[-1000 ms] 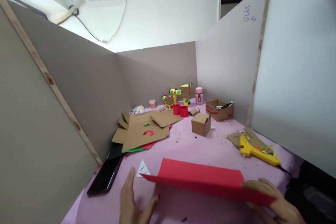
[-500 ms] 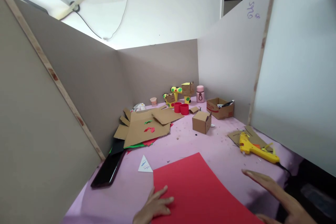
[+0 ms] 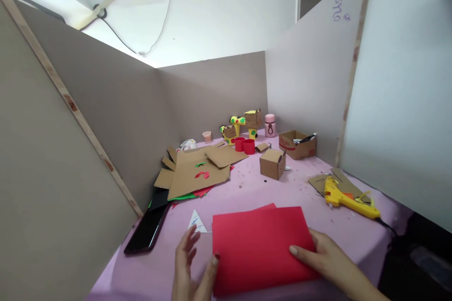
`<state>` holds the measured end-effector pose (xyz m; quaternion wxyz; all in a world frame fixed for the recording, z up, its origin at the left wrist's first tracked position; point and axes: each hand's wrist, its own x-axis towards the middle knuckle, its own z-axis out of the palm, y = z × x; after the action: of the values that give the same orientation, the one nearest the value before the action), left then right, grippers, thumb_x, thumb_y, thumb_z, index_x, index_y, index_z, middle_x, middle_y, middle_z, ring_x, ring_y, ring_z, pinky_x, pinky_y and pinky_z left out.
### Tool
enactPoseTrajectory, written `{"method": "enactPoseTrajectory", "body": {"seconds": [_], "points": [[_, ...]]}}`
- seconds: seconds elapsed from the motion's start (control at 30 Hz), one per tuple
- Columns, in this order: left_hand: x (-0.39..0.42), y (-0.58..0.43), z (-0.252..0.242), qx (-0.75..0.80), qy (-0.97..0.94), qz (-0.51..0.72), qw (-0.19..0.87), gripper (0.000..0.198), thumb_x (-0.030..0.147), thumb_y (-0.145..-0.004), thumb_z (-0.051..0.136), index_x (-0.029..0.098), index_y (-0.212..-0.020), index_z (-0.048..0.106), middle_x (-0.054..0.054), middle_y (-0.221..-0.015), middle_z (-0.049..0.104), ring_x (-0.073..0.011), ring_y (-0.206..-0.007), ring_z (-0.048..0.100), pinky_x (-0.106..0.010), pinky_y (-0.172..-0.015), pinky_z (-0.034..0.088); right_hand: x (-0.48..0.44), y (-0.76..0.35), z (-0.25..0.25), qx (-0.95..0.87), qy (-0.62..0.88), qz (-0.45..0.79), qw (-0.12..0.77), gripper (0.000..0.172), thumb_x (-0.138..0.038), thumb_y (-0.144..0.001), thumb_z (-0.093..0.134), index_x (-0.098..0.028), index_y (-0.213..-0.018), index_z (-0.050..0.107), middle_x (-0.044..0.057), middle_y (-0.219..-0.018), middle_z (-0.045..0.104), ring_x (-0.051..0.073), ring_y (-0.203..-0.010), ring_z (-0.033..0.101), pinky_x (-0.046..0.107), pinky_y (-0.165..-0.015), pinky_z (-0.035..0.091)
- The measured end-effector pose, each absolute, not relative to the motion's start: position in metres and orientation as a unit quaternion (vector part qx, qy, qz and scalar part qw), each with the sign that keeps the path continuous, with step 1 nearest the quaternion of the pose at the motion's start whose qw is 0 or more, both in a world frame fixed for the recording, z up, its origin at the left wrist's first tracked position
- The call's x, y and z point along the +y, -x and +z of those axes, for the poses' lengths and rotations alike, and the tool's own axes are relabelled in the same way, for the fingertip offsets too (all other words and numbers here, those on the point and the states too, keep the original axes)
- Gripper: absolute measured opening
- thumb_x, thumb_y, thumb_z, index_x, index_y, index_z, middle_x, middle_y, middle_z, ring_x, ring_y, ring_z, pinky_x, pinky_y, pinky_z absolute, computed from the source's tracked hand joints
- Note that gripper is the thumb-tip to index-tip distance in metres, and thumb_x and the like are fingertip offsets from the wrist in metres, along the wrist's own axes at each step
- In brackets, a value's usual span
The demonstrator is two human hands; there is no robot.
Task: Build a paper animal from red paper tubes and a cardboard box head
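Note:
A red sheet of paper [image 3: 259, 247] lies folded over on the pink table [image 3: 300, 193] close to me. My right hand [image 3: 325, 256] rests flat on its right part, fingers stretched out and pressing it down. My left hand [image 3: 189, 265] is at the sheet's left edge with fingers spread; its thumb tip touches the paper's edge. A small white paper triangle [image 3: 197, 221] lies just beyond my left fingertips.
A black phone [image 3: 146, 233] lies at the left by the partition. Cardboard pieces [image 3: 197, 171], a small cardboard box [image 3: 271, 163], an open box [image 3: 296, 145], red cups [image 3: 245, 145], cardboard figures [image 3: 243, 124] and a yellow glue gun [image 3: 348, 197] lie farther off. Partition boards stand round the table.
The red sheet was held up, then laid flat, and is now folded over on itself. My right hand came down onto it; my left hand moved to its left edge.

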<state>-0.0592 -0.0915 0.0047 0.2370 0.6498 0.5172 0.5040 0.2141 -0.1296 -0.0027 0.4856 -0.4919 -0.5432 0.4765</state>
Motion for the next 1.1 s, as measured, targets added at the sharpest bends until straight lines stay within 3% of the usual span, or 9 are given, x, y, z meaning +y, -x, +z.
{"method": "enactPoseTrajectory", "body": {"seconds": [0.1, 0.23, 0.33, 0.4, 0.57, 0.73, 0.9, 1.0, 1.1], "points": [[-0.075, 0.043, 0.043, 0.478, -0.768, 0.403, 0.137, 0.045, 0.039, -0.09, 0.044, 0.023, -0.131, 0.039, -0.012, -0.142, 0.042, -0.0258, -0.133, 0.036, -0.05, -0.108, 0.03, -0.116, -0.213, 0.004, -0.574, 0.52, 0.448, 0.447, 0.042, -0.044, -0.074, 0.063, -0.017, -0.106, 0.066, 0.006, -0.101, 0.075, 0.029, -0.088, 0.069, 0.035, -0.073, 0.055], [-0.042, 0.011, 0.065, 0.481, -0.857, 0.148, 0.109, 0.052, 0.032, -0.087, 0.043, 0.012, -0.135, 0.039, -0.018, -0.144, 0.039, -0.0294, -0.133, 0.035, -0.046, -0.108, 0.03, -0.102, -0.211, 0.001, -0.58, 0.601, 0.367, 0.409, 0.034, -0.035, -0.072, 0.062, -0.017, -0.1, 0.068, 0.007, -0.097, 0.076, 0.029, -0.084, 0.07, 0.034, -0.07, 0.055], [-0.022, -0.01, 0.059, 0.475, -0.867, 0.072, 0.129, 0.048, 0.037, -0.077, 0.057, 0.011, -0.118, 0.059, -0.019, -0.12, 0.061, -0.0341, -0.114, 0.053, -0.044, -0.095, 0.043, -0.094, -0.213, -0.009, -0.578, 0.636, 0.328, 0.391, 0.034, -0.029, -0.07, 0.06, -0.017, -0.101, 0.066, 0.009, -0.098, 0.075, 0.029, -0.089, 0.069, 0.034, -0.074, 0.053], [-0.014, -0.019, 0.051, 0.475, -0.868, 0.059, 0.134, 0.045, 0.042, -0.072, 0.061, 0.011, -0.104, 0.066, -0.019, -0.105, 0.066, -0.0349, -0.1, 0.059, -0.044, -0.084, 0.047, -0.089, -0.215, -0.016, -0.572, 0.667, 0.298, 0.372, 0.034, -0.028, -0.068, 0.061, -0.016, -0.1, 0.065, 0.011, -0.097, 0.075, 0.031, -0.094, 0.067, 0.036, -0.079, 0.051], [-0.002, -0.026, 0.035, 0.5, -0.854, 0.065, 0.13, 0.048, 0.042, -0.062, 0.068, 0.009, -0.097, 0.064, -0.02, -0.101, 0.064, -0.0368, -0.097, 0.056, -0.043, -0.079, 0.044, -0.086, -0.213, -0.024, -0.559, 0.719, 0.243, 0.335, 0.039, -0.031, -0.07, 0.059, -0.012, -0.104, 0.061, 0.018, -0.097, 0.073, 0.038, -0.094, 0.065, 0.044, -0.078, 0.048], [0.002, -0.021, 0.029, 0.497, -0.845, 0.108, 0.164, 0.02, 0.029, -0.067, 0.062, 0.015, -0.082, 0.062, -0.012, -0.089, 0.066, -0.0277, -0.087, 0.057, -0.034, -0.073, 0.041, -0.095, -0.208, -0.026, -0.56, 0.722, 0.223, 0.34, 0.037, -0.035, -0.076, 0.053, -0.017, -0.109, 0.055, 0.011, -0.09, 0.074, 0.032, -0.083, 0.068, 0.038, -0.071, 0.049], [-0.021, -0.013, 0.05, 0.467, -0.84, 0.16, 0.224, 0.006, 0.024, -0.073, 0.053, 0.019, -0.076, 0.056, 0.0, -0.075, 0.064, -0.0171, -0.072, 0.056, -0.025, -0.061, 0.038, -0.104, -0.214, -0.027, -0.515, 0.693, 0.203, 0.462, 0.06, -0.047, -0.078, 0.052, -0.016, -0.127, 0.04, 0.016, -0.123, 0.057, 0.028, -0.102, 0.061, 0.036, -0.086, 0.047], [-0.042, -0.009, 0.069, 0.445, -0.843, 0.172, 0.251, 0.004, 0.023, -0.074, 0.054, 0.02, -0.072, 0.054, 0.003, -0.07, 0.062, -0.0146, -0.068, 0.054, -0.023, -0.059, 0.035, -0.114, -0.217, -0.007, -0.469, 0.605, 0.335, 0.549, 0.064, -0.054, -0.079, 0.054, -0.018, -0.13, 0.039, 0.015, -0.129, 0.053, 0.028, -0.11, 0.056, 0.037, -0.09, 0.046], [-0.06, -0.01, 0.082, 0.426, -0.85, 0.17, 0.258, 0.004, 0.021, -0.075, 0.054, 0.021, -0.071, 0.056, 0.003, -0.071, 0.062, -0.0152, -0.07, 0.053, -0.024, -0.062, 0.034, -0.129, -0.214, 0.023, -0.407, 0.502, 0.534, 0.545, 0.049, -0.059, -0.08, 0.054, -0.018, -0.106, 0.058, 0.008, -0.095, 0.07, 0.023, -0.079, 0.067, 0.031, -0.068, 0.053]]}}
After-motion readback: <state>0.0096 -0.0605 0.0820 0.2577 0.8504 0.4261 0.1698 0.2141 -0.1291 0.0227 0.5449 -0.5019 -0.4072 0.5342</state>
